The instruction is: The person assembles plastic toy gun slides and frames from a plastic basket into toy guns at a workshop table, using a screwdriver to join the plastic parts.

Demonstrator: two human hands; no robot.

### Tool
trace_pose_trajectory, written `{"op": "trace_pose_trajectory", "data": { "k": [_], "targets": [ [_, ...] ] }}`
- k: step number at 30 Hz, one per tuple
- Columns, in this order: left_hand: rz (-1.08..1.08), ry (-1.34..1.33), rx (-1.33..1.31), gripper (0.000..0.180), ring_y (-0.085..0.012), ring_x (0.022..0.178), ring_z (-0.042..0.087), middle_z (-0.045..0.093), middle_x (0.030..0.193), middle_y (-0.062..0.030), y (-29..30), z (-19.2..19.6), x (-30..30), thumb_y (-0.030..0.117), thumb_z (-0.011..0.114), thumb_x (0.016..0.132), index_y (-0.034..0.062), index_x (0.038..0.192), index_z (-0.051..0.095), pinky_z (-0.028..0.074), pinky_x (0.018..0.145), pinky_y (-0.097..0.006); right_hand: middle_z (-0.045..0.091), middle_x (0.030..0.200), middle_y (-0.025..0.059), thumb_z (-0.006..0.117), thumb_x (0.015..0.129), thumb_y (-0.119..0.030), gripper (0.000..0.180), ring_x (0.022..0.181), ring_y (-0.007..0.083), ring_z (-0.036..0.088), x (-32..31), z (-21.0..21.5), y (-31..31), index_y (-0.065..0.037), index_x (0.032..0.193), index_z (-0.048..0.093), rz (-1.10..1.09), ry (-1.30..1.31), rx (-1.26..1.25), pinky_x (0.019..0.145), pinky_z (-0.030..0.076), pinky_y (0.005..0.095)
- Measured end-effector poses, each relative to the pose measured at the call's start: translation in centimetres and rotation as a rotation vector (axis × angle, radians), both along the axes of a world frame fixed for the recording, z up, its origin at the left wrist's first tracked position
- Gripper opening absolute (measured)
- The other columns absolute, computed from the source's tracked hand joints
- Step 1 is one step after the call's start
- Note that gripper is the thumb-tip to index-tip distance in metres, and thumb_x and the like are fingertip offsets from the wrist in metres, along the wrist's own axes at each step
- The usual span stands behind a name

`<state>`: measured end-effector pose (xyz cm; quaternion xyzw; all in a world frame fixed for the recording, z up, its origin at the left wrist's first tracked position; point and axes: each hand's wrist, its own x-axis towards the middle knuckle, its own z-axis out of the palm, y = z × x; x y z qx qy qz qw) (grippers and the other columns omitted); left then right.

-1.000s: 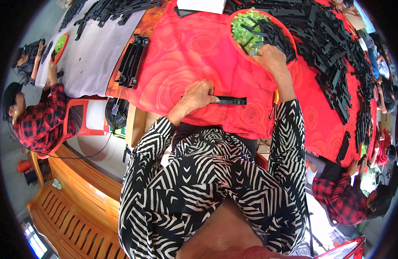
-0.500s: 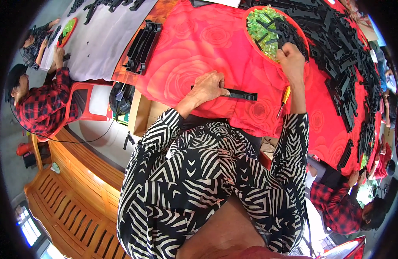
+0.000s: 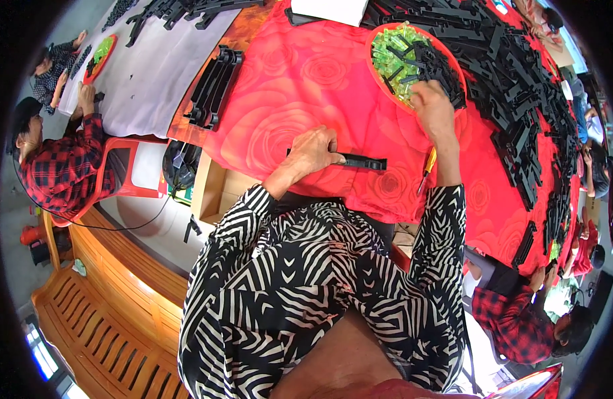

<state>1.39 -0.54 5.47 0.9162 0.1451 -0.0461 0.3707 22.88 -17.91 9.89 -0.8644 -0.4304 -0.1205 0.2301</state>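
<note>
My left hand [image 3: 313, 151] is closed around a long black plastic bar [image 3: 366, 161] that lies across the red cloth in front of me; the bar's right part sticks out past my thumb. My right hand [image 3: 434, 110] is at the near edge of a round red basin [image 3: 369, 58], its fingers curled together. Whether a small piece is between them is too small to tell. Inside the basin are translucent yellow-green pieces [image 3: 389, 48] and a heap of small black pieces [image 3: 434, 61]. A screwdriver [image 3: 430, 161] with a yellow handle lies beside my right forearm.
A large pile of black plastic parts [image 3: 499, 73] spreads along the right side. Several black bars [image 3: 214, 90] stand stacked at the table's left edge. Beyond a gap sits a person in a checked shirt [image 3: 64, 163]; another checked-shirted person [image 3: 512, 319] is at lower right. A wooden bench [image 3: 120, 299] is at lower left.
The view has shifted a little, so the table appears slightly lower. My right hand stays at the basin's near edge with its fingers curled. My left hand keeps hold of the black plastic bar.
</note>
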Motion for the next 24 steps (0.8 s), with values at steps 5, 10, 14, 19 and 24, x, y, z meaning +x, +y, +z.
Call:
{"op": "trace_pose_trajectory", "data": {
  "k": [5,10,14,19,24],
  "targets": [
    [-0.015,-0.005,-0.016,0.034,-0.0319,0.082,0.061,0.06,0.081,-0.0133,0.0,0.2,0.3,0.027,0.082,0.063,0.0051,0.073,0.057,0.046,0.067,-0.043,0.055,0.085,0.0149,0.062,0.077,-0.002,0.013,0.083,0.0362,0.058,0.9,-0.9,0.4,-0.006,0.09,0.06,0.06,0.061,-0.098,0.07,0.047,0.0437],
    [-0.012,0.004,-0.016,0.035,-0.0317,0.083,0.061,0.061,0.081,-0.0135,0.1,0.2,0.3,0.028,0.082,0.063,0.0052,0.073,0.058,0.046,0.068,-0.043,0.054,0.085,0.0147,0.06,0.078,-0.004,0.009,0.082,0.0359,0.058,1.2,-0.3,1.2,-0.004,0.085,0.056,0.11,0.059,-0.186,0.07,0.047,0.0437],
    [-0.002,0.02,-0.008,0.035,-0.0321,0.083,0.06,0.061,0.081,-0.0139,0.0,0.1,0.1,0.029,0.081,0.063,0.0053,0.073,0.058,0.046,0.069,-0.043,0.055,0.083,0.0128,0.062,0.077,-0.005,0.009,0.076,0.0325,0.059,0.2,-0.6,1.2,-0.004,0.084,0.056,0.086,0.051,-0.021,0.065,0.047,0.0396],
    [-0.013,0.021,-0.022,0.034,-0.0318,0.083,0.06,0.061,0.082,-0.0133,0.2,0.0,0.3,0.029,0.081,0.063,0.0056,0.074,0.059,0.046,0.069,-0.043,0.06,0.072,0.0067,0.064,0.08,-0.002,0.012,0.06,0.0115,0.058,0.2,-1.1,1.1,-0.002,0.09,0.057,0.088,0.137,0.294,0.052,0.045,0.0278],
    [-0.008,-0.002,-0.02,0.033,-0.0308,0.083,0.06,0.06,0.081,-0.0121,0.3,-0.2,0.2,0.028,0.081,0.063,0.0061,0.073,0.058,0.046,0.069,-0.042,0.061,0.08,0.0047,0.056,0.085,0.004,0.013,0.065,0.0111,0.06,-4.0,-0.7,0.0,0.0,0.097,0.058,0.129,0.899,0.761,0.058,0.051,0.0242]
  ]
}}
